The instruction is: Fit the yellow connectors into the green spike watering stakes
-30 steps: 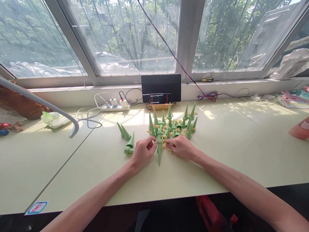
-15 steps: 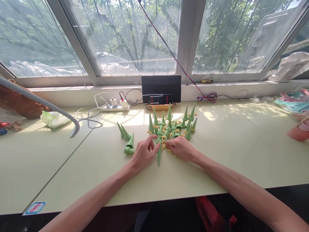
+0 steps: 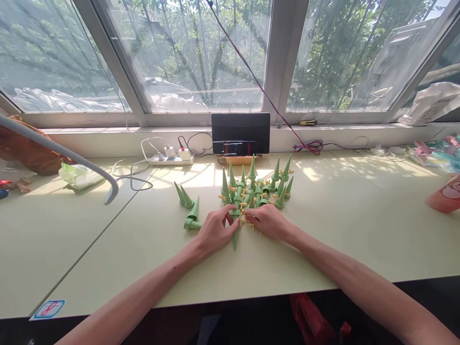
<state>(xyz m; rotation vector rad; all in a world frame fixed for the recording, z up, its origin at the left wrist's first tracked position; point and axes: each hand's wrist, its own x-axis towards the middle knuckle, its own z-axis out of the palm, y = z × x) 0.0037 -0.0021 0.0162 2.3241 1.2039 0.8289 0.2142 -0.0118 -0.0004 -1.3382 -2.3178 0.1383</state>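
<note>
My left hand [image 3: 216, 229] has its thumb and fingers round a green plastic watering spike [image 3: 235, 235] that lies with its point towards me. Close beside it, my right hand [image 3: 268, 221] is closed in a pinch among small yellow valve pieces [image 3: 242, 220]; its fingertips hide what they hold, if anything. Beyond both hands is a cluster of green spikes [image 3: 252, 167], several upright and others lying down, with yellow valves among them. Left of my left hand, two spikes stand upright [image 3: 187, 196], one leans [image 3: 194, 209] and another lies on its side [image 3: 192, 224].
A black tablet [image 3: 240, 127] with a phone [image 3: 239, 148] before it stands behind the cluster. A power strip [image 3: 171, 160] with cables lies to its left. A grey curved arm [image 3: 72, 148] reaches in from the left. A pinkish container [image 3: 444, 195] stands at the right.
My left hand has moved slightly down and the spike it holds has shifted a little towards me. The right hand stays nearly in place, fingers still pinched.
</note>
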